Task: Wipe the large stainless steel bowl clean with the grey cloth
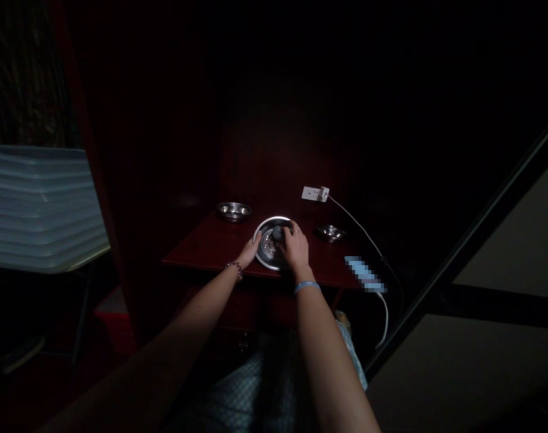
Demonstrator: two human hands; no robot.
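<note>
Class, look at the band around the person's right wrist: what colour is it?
The wristband is blue; the head view, the only one, shows it.

- The round metal piece [270, 246] and the dark round object [277, 233] are partly covered by the right hand [296, 248]
- Most fingers of the left hand [248, 252] are hidden
- The blue device [365, 274] is blurred by coarse blocks
- The stack of pale trays [39, 207] is cut off by the left edge
</note>
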